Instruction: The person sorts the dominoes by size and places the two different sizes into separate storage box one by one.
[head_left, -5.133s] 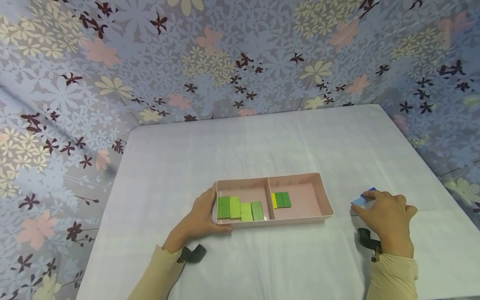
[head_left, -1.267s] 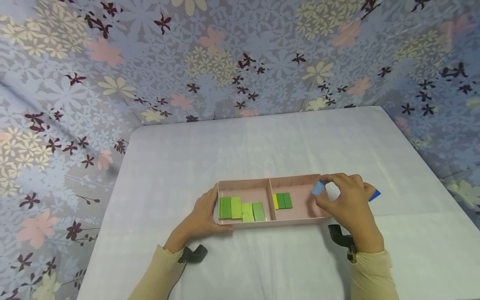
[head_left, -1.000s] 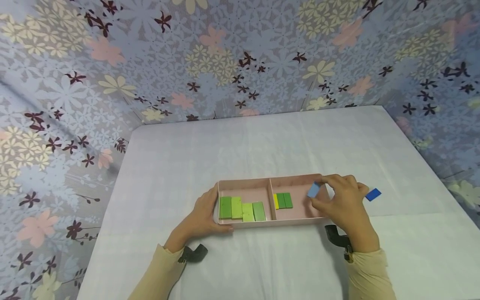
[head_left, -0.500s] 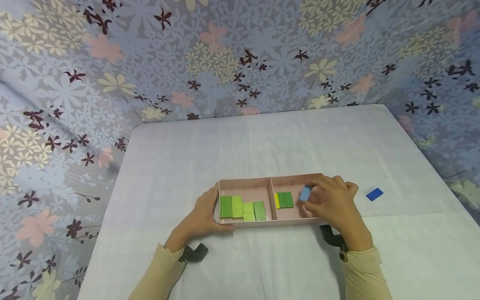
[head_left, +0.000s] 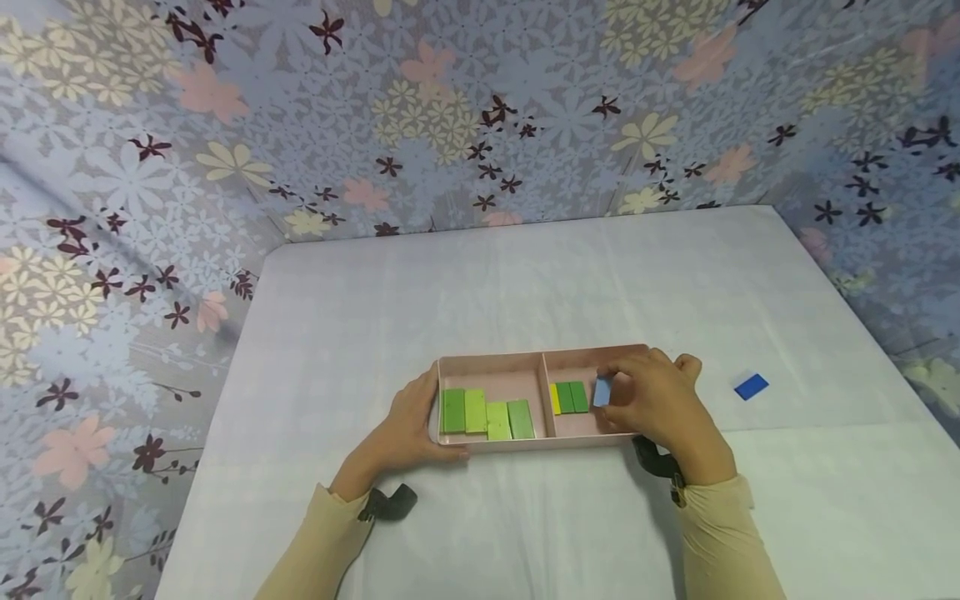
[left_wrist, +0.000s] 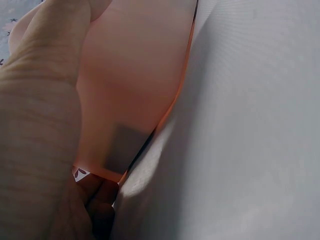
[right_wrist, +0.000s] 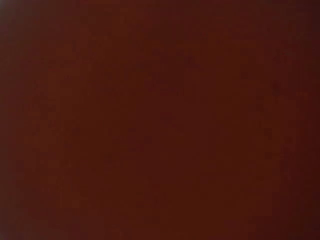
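Observation:
A pink two-compartment box (head_left: 495,446) lies on the white-covered table. My left hand (head_left: 405,425) holds its left end, thumb along the front wall and fingers at the end wall. In the left wrist view the thumb (left_wrist: 42,100) lies against the box wall (left_wrist: 135,80). My right hand (head_left: 654,398) reaches into the right compartment and pinches a light blue block (head_left: 602,391) between thumb and fingertips. Just left of it, two dark green blocks (head_left: 572,397) stand side by side with a yellow block (head_left: 555,399) by the divider. The right wrist view is dark reddish-brown, without detail.
Several green blocks (head_left: 476,412) in differing shades line the front of the left compartment. A dark blue block (head_left: 751,386) lies on the table (head_left: 480,292) to the right of the box. Flower-patterned cloth (head_left: 450,125) rises behind the table and at both sides.
My right hand has carried the light blue block from the table leftward and down into the right compartment, near the green blocks. The dark blue block is uncovered. My left hand keeps its hold.

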